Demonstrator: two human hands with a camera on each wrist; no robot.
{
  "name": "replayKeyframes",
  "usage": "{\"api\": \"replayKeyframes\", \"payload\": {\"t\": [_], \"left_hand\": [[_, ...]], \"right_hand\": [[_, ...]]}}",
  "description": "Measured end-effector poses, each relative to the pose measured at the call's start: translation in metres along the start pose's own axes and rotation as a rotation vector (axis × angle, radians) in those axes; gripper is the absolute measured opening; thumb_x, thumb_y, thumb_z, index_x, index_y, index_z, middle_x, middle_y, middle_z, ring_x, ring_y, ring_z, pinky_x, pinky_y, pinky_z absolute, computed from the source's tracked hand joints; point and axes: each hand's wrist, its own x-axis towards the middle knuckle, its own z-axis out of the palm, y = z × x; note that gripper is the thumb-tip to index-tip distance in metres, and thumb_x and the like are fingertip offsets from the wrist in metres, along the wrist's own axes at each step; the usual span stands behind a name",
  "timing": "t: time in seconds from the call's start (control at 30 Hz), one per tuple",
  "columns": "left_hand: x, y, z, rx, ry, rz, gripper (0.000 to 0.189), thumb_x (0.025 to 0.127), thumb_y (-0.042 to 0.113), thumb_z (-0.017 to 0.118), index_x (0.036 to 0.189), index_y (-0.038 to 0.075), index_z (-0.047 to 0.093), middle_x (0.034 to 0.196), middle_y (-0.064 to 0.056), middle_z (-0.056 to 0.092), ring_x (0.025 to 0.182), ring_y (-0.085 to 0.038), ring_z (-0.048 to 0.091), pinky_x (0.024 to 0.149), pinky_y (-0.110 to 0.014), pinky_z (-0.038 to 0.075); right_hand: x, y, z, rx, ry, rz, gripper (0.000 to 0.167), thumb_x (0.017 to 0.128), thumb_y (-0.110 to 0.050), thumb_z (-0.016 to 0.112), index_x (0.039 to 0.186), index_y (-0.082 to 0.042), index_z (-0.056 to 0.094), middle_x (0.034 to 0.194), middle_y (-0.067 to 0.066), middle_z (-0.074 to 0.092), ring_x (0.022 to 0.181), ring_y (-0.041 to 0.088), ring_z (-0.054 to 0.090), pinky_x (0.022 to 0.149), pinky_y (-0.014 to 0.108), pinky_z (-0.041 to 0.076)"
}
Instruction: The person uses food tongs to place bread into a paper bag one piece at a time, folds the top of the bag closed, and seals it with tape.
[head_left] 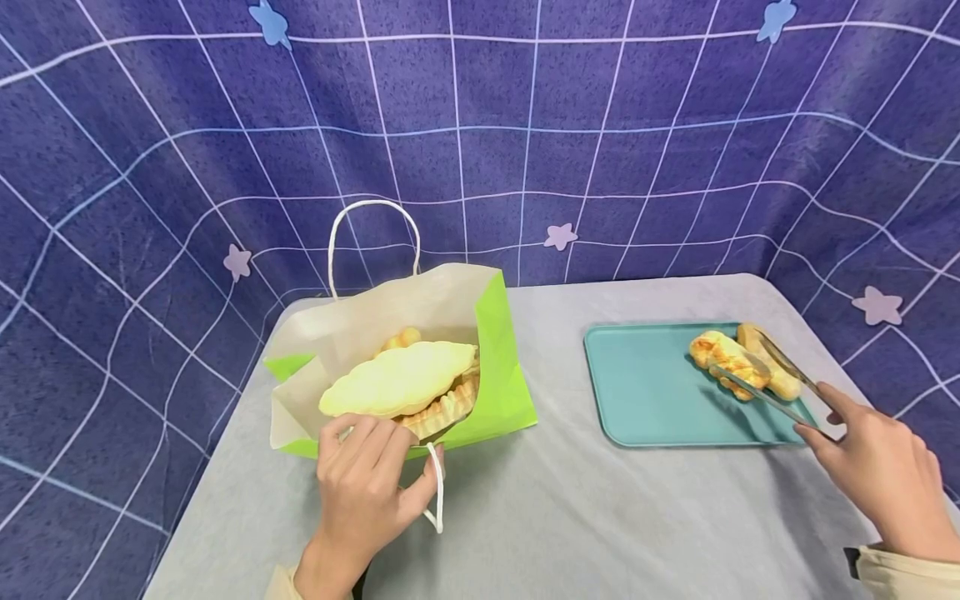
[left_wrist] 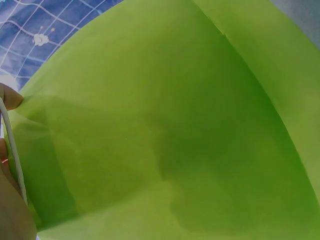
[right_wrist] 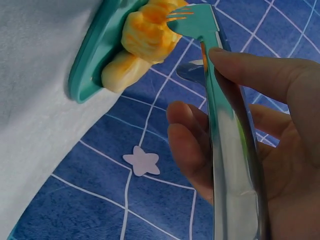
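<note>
My left hand (head_left: 367, 479) pinches the front rim of a green paper bag (head_left: 508, 392), beside its white cord handle (head_left: 439, 492). Inside the bag lie a pale yellow, pointed bread (head_left: 405, 379), a ridged bread (head_left: 450, 408) and a small golden piece (head_left: 406, 337). My right hand (head_left: 877, 462) holds metal tongs (right_wrist: 232, 165), whose one tip is fork-shaped. In the head view the tongs' arms reach over a golden, braided-looking bread (head_left: 723, 357) and a long smooth roll (head_left: 783, 375) at the tray's right end. Whether the tips touch the bread I cannot tell.
A teal tray (head_left: 645, 383) lies on the right of the grey-white tabletop (head_left: 555, 500), with a gap between it and the bag. A blue gridded cloth (head_left: 495, 158) with star shapes hangs behind and at both sides. The bag's second handle (head_left: 375, 202) stands up at the back.
</note>
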Motion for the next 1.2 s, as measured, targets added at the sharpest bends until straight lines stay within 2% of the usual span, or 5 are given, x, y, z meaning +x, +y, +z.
{"api": "replayKeyframes", "payload": {"t": [0.4,0.5,0.73,0.97,1.2], "left_hand": [[0.000,0.000,0.000,0.002,-0.004,-0.004,0.026,0.083,0.023,0.059,0.062,0.009,0.051,0.058,0.001,0.044,0.051,-0.020,0.041,0.070,-0.043,0.037],[0.000,0.000,-0.001,0.003,-0.007,-0.005,0.026,0.084,0.023,0.058,0.063,0.009,0.051,0.058,0.001,0.044,0.052,-0.019,0.041,0.070,-0.043,0.037],[0.001,0.001,0.000,0.005,0.001,-0.002,0.026,0.084,0.023,0.058,0.063,0.009,0.051,0.058,0.001,0.044,0.051,-0.019,0.041,0.070,-0.042,0.036],[0.001,0.001,-0.001,0.004,0.014,-0.001,0.026,0.083,0.022,0.058,0.062,0.009,0.051,0.058,0.001,0.044,0.051,-0.019,0.040,0.069,-0.042,0.036],[0.001,0.001,-0.002,0.001,0.009,-0.001,0.026,0.084,0.023,0.058,0.063,0.009,0.051,0.059,0.001,0.044,0.052,-0.020,0.041,0.070,-0.043,0.036]], "right_hand": [[-0.002,0.014,0.011,-0.007,-0.080,0.023,0.061,0.076,-0.022,0.082,0.126,0.001,0.056,0.089,0.027,0.066,0.064,0.050,0.059,0.042,0.054,0.037],[-0.003,0.015,0.018,0.000,-0.062,-0.003,0.059,0.074,-0.020,0.083,0.123,0.002,0.058,0.085,0.025,0.067,0.063,0.046,0.060,0.043,0.049,0.037],[-0.004,0.015,0.026,0.011,0.052,-0.100,0.053,0.071,-0.012,0.083,0.118,-0.001,0.061,0.073,0.019,0.066,0.050,0.037,0.055,0.040,0.043,0.031],[-0.007,0.012,0.026,0.003,0.074,-0.090,0.050,0.073,-0.013,0.083,0.119,-0.003,0.065,0.068,0.012,0.066,0.045,0.032,0.052,0.039,0.041,0.029],[-0.009,0.010,0.026,0.003,0.079,-0.095,0.049,0.072,-0.011,0.083,0.117,-0.003,0.066,0.065,0.007,0.063,0.044,0.017,0.045,0.040,0.036,0.027]]}}
